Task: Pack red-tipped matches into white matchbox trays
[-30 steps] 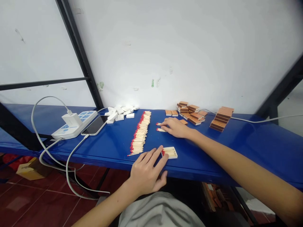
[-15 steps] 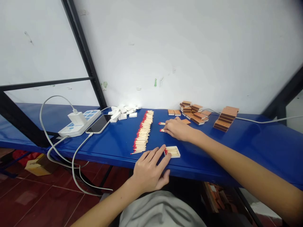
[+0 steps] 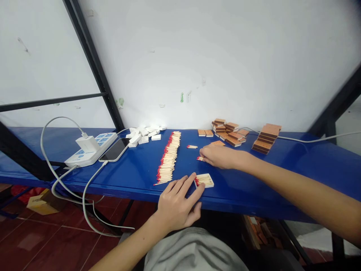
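Observation:
My left hand (image 3: 178, 203) is at the table's front edge, two fingertips on the back and front sides of a small white matchbox tray (image 3: 209, 181), gripping its left end. Red-headed matches (image 3: 202, 180) lie inside that tray, partly covered by the fingers. Pinched in my right hand (image 3: 217, 155) is a small bunch of matches (image 3: 200, 158), red heads pointing left, just above or on the table; I cannot tell which. A separate little group of matches (image 3: 192, 146) lies behind it. To the left runs a long row of matches (image 3: 168, 158).
White empty trays (image 3: 143, 136) are heaped at the back left. Brown matchbox covers (image 3: 234, 135) form a pile at the back, with a leaning stack (image 3: 266, 138) farther right. A phone (image 3: 114, 149) and a power strip (image 3: 91, 150) with cables occupy the blue table's (image 3: 296, 177) left side.
My right hand has drawn slightly toward me and right with the bunch of matches, away from the small group on the table. My left hand stays at the tray. The view has shifted slightly.

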`<state>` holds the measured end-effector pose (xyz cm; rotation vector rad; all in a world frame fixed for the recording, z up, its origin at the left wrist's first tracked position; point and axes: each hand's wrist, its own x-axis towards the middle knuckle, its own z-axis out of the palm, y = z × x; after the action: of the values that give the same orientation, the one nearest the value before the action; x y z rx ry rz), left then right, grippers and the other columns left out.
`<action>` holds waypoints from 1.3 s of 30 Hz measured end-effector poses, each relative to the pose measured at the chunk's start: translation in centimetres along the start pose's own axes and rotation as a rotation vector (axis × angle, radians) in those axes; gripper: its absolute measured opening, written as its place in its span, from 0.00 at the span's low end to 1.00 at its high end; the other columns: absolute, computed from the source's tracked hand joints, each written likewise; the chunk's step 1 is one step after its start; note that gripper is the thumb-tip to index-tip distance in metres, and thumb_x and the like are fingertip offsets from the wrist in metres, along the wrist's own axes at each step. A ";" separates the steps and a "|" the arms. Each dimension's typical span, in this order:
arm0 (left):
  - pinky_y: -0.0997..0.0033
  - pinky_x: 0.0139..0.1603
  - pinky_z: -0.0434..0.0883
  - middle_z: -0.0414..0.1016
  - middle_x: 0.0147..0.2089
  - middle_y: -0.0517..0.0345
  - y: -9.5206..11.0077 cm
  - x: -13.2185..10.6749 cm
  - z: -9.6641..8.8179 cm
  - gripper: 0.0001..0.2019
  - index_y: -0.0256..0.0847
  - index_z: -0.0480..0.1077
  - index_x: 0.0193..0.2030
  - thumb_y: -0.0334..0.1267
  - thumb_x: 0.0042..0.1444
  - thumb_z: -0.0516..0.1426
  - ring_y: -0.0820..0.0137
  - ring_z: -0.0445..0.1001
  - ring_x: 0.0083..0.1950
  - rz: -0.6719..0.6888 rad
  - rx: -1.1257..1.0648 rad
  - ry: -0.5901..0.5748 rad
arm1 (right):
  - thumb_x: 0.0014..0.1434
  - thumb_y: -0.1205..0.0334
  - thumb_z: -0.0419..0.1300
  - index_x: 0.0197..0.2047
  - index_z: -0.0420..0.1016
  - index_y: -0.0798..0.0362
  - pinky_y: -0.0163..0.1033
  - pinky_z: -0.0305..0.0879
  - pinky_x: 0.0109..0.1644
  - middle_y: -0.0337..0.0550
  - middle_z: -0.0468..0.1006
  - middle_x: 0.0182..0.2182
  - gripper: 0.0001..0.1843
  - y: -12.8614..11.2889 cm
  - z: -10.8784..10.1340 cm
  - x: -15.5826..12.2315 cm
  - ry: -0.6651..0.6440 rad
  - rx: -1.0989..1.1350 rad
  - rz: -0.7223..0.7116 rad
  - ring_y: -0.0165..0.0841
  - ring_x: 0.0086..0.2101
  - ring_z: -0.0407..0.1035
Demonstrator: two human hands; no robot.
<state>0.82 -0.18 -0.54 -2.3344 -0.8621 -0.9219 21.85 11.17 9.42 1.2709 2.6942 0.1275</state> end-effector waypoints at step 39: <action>0.56 0.51 0.75 0.71 0.65 0.43 0.0 0.0 -0.2 0.22 0.43 0.72 0.60 0.40 0.58 0.55 0.54 0.76 0.56 -0.015 -0.025 -0.045 | 0.71 0.60 0.50 0.43 0.66 0.55 0.37 0.53 0.30 0.46 0.76 0.31 0.08 0.4 1.7 -2.8 0.043 0.083 -0.013 0.35 0.28 0.70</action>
<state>0.74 -0.31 -0.36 -2.3816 -0.8922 -0.8939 24.15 9.28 8.13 1.2880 2.7705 0.0418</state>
